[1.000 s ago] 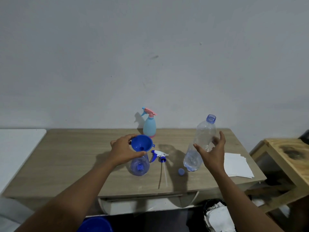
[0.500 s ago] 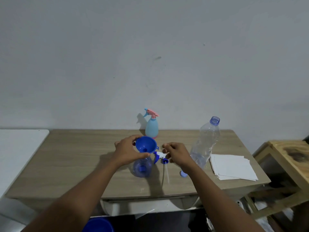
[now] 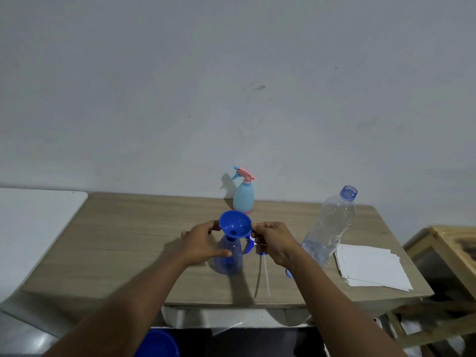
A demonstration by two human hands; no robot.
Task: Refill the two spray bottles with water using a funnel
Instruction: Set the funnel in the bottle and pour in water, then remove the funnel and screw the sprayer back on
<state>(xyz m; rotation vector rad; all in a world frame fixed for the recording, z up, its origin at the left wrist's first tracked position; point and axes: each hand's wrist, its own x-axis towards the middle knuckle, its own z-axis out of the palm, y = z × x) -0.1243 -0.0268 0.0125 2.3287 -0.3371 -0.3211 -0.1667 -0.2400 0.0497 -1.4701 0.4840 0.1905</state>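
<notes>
A blue funnel (image 3: 235,225) sits in the neck of a translucent blue spray bottle (image 3: 229,261) at the middle of the wooden table (image 3: 123,243). My left hand (image 3: 202,244) grips that bottle's body from the left. My right hand (image 3: 277,242) is closed on the bottle's loose spray head (image 3: 249,248), just right of the funnel; its white dip tube (image 3: 265,276) trails toward me. A light blue spray bottle with a pink trigger (image 3: 243,198) stands at the back by the wall. An open clear water bottle (image 3: 331,225), nearly empty, stands at the right.
A small blue cap (image 3: 289,273) lies by the water bottle's base. A stack of white paper (image 3: 373,269) lies at the table's right end. A wooden stool (image 3: 453,249) stands further right, a white surface (image 3: 33,228) left, a blue bucket (image 3: 157,343) below.
My right hand left the water bottle, crossed left and closed on the spray head. My left hand slid from the funnel's rim down onto the bottle's body.
</notes>
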